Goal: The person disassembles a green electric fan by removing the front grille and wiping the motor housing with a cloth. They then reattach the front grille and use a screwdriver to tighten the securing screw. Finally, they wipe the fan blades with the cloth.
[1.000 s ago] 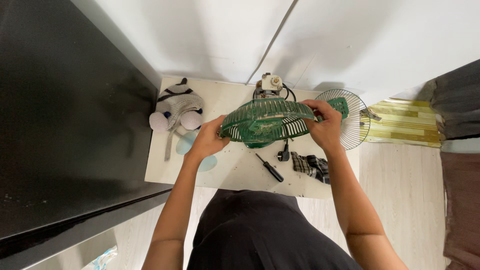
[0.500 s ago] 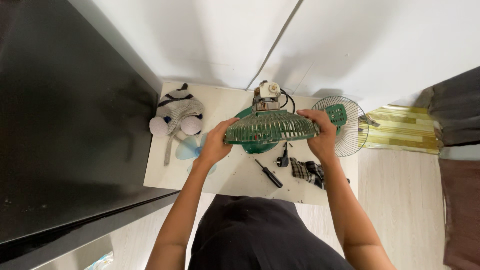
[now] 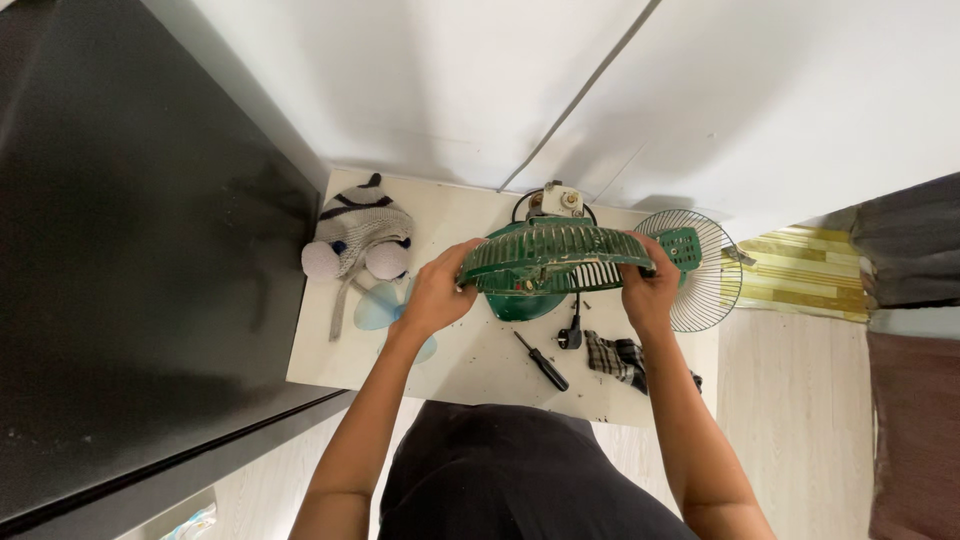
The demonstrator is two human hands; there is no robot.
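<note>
Both hands are clamped on the green grille (image 3: 556, 256), the left hand (image 3: 438, 292) curled round its left rim and the right hand (image 3: 648, 290) round its right rim, and over the last second they have tipped it: a moment ago it lay tilted with its ribbed face turned more toward the camera, now it sits nearly level and edge-on, held just above the green base (image 3: 528, 302) in the middle of the table (image 3: 470, 365). It has also drawn a little nearer the motor (image 3: 560, 200) at the back, so to my eye the grille is being lined up over the fan body rather than carried away. Whether it touches the base I cannot tell; the grille hides the join. The fingertips under the rim are out of sight too. The wire guard (image 3: 700, 270) lies flat to the right, partly behind the right hand. The pale blade (image 3: 380, 308) is half covered by the left wrist. A screwdriver (image 3: 541, 361), a plug (image 3: 571, 338) and a checked cloth (image 3: 615, 355) lie near the front edge, and a knitted toy (image 3: 358, 240) sits at the left.
</note>
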